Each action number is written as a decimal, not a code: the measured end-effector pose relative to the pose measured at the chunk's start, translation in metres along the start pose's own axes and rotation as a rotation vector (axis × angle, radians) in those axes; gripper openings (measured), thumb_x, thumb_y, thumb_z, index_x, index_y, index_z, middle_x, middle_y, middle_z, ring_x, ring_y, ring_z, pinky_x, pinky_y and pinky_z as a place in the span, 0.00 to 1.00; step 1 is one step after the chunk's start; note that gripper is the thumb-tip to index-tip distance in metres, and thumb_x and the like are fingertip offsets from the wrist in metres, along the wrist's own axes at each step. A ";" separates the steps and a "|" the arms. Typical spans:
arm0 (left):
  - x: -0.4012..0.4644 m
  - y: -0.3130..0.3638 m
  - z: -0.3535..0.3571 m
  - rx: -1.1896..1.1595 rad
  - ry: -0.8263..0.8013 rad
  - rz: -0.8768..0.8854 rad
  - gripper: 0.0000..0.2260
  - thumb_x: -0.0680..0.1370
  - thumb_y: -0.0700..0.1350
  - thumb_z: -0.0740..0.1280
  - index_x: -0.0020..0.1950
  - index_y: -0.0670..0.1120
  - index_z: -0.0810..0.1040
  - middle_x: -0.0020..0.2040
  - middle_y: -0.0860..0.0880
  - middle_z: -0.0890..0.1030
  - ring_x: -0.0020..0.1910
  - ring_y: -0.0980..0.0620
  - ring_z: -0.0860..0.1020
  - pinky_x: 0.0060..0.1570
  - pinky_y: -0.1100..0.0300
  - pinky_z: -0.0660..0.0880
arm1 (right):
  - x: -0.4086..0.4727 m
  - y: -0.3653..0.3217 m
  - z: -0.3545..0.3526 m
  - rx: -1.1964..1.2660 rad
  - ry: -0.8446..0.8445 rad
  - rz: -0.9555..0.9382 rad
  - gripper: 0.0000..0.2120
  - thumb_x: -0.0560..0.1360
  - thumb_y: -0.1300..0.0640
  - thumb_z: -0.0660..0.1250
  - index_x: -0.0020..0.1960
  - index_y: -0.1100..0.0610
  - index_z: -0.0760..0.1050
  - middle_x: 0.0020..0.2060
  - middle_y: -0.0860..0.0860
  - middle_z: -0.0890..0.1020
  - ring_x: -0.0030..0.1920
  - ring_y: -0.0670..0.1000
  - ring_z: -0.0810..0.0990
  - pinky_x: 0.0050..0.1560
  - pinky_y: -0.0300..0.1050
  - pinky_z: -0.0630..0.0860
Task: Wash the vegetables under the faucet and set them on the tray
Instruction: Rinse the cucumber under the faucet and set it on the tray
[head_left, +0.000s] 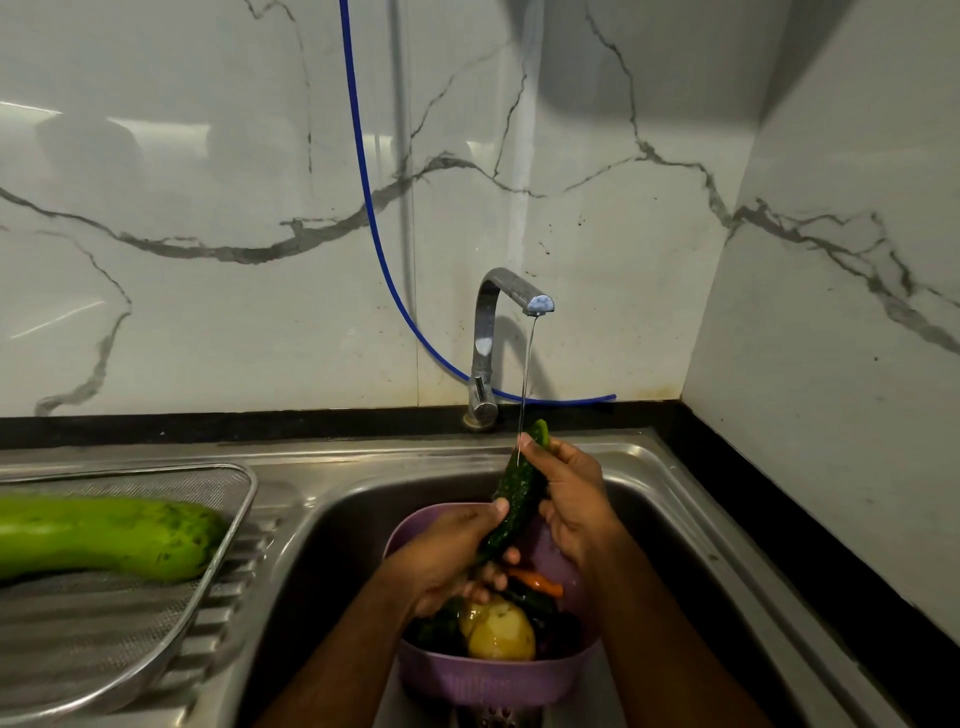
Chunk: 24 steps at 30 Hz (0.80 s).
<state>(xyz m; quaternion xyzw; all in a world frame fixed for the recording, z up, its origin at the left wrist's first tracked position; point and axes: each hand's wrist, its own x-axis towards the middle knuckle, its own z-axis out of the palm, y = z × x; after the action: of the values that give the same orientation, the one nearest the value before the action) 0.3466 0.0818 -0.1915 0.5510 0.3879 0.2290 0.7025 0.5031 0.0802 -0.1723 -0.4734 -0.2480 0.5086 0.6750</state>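
Note:
A dark green cucumber (515, 496) is held tilted over the sink, its tip under a thin stream from the chrome faucet (511, 296). My left hand (452, 553) grips its lower end. My right hand (569, 493) wraps its upper part, thumb near the tip. Below them a purple colander (493, 675) holds a yellow potato (501, 634), an orange carrot (537, 582) and dark vegetables. A long pale green gourd (104, 535) lies on the metal mesh tray (156, 623) at the left.
The steel sink basin (675, 519) sits against a marble-look wall. A ribbed drainboard (234, 597) lies under the tray. A blue hose (363, 182) runs down the wall behind the faucet. A black counter edge (779, 545) borders the sink on the right.

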 end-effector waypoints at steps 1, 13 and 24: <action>0.001 -0.003 -0.003 0.094 0.028 0.030 0.15 0.84 0.52 0.59 0.58 0.42 0.77 0.41 0.47 0.80 0.28 0.53 0.75 0.23 0.63 0.68 | 0.003 -0.002 -0.002 -0.002 0.034 -0.024 0.12 0.74 0.60 0.76 0.56 0.58 0.83 0.55 0.60 0.86 0.56 0.57 0.84 0.60 0.61 0.82; 0.005 -0.008 0.004 -0.052 0.209 0.158 0.13 0.84 0.43 0.61 0.56 0.34 0.77 0.38 0.45 0.78 0.31 0.52 0.76 0.26 0.61 0.70 | 0.005 -0.002 -0.013 -0.011 -0.078 0.027 0.49 0.71 0.76 0.71 0.77 0.34 0.62 0.67 0.58 0.75 0.64 0.65 0.77 0.54 0.69 0.82; 0.005 0.001 0.007 -0.163 0.185 0.105 0.12 0.84 0.46 0.61 0.55 0.39 0.79 0.37 0.47 0.81 0.31 0.53 0.77 0.29 0.60 0.65 | -0.004 0.005 -0.002 0.121 -0.181 0.098 0.39 0.73 0.78 0.67 0.75 0.46 0.67 0.64 0.64 0.76 0.56 0.62 0.80 0.41 0.54 0.83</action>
<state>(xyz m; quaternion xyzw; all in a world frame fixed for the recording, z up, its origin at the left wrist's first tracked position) 0.3553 0.0818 -0.1912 0.4882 0.4018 0.3463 0.6931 0.5006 0.0762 -0.1769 -0.3955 -0.2532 0.5959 0.6514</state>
